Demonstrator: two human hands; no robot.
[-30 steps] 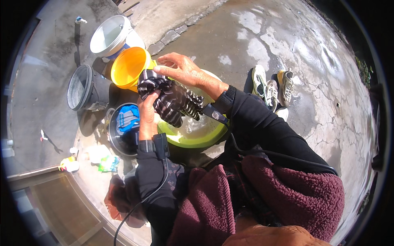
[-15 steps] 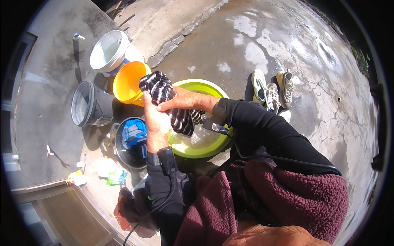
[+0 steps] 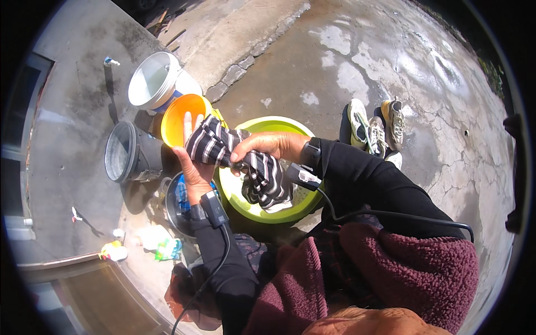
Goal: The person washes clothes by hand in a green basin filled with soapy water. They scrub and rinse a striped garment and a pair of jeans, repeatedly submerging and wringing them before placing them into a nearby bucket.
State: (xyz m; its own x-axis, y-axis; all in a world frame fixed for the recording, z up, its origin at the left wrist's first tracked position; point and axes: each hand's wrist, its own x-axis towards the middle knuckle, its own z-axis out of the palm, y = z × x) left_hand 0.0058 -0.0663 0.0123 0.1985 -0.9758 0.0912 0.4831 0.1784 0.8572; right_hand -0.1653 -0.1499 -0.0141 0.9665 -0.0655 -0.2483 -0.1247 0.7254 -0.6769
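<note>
A black garment with white stripes (image 3: 268,176) is bunched above the lime-green basin (image 3: 306,209), its lower end hanging over the basin. What kind of garment it is cannot be told. My right hand (image 3: 265,146) grips its middle, thumb on top and fingers wrapped round. My left hand (image 3: 194,174) lies against the bunched far-left end, fingers stretched out and spread, partly hidden behind the cloth. Whitish, sudsy water shows in the basin beneath.
Beyond my left hand stand an orange bucket (image 3: 174,120), a white bucket (image 3: 151,84) and a grey bucket (image 3: 120,151). A dark tub (image 3: 177,218) with blue cloth sits beside the basin. Sneakers (image 3: 358,125) stand at right; packages (image 3: 167,249) lie lower left.
My left hand has moved left and down, its fingers loosening from the cloth and spreading. My right hand has shifted right along the garment, which is now more stretched out sideways.
</note>
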